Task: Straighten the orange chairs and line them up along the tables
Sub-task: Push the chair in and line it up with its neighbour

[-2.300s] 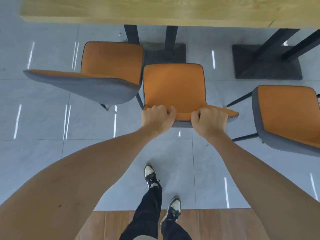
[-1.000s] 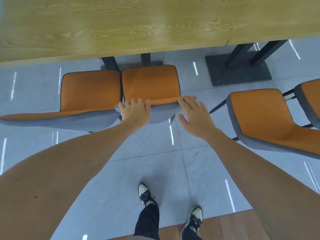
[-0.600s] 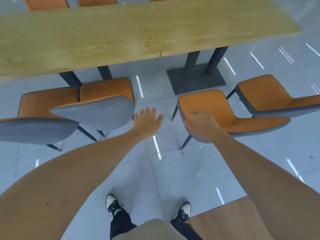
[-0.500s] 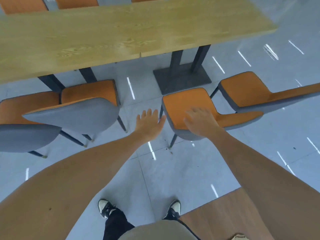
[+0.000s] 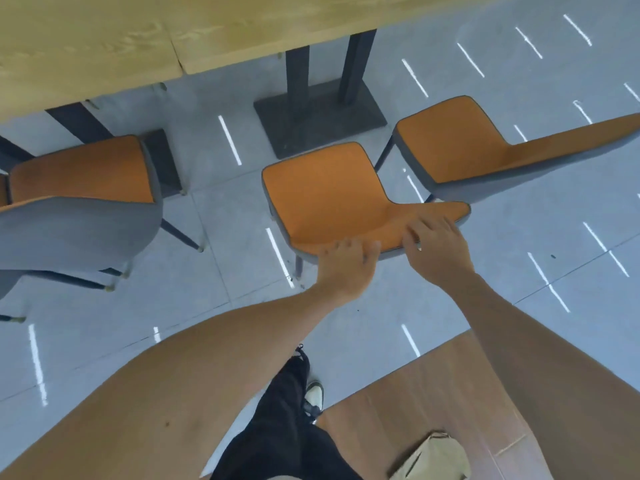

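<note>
While the middle orange chair (image 5: 329,195) stands askew on the floor (image 5: 221,271) near the wooden worktop (image 5: 104,36), the left hand (image 5: 346,268) curls over its backrest rim and the right hand (image 5: 437,252) lies across it, grip unclear. Squaring it likely needs a firm hold with both hands, then a straight push into line with the tucked chair (image 5: 83,168), clear of the right-hand chair (image 5: 450,143).

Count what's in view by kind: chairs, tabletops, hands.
Chairs: 4, one cut off at the left edge
Tabletops: 2, butted together
Hands: 2, left hand and right hand, both on the middle chair's back
Total: 8
</note>
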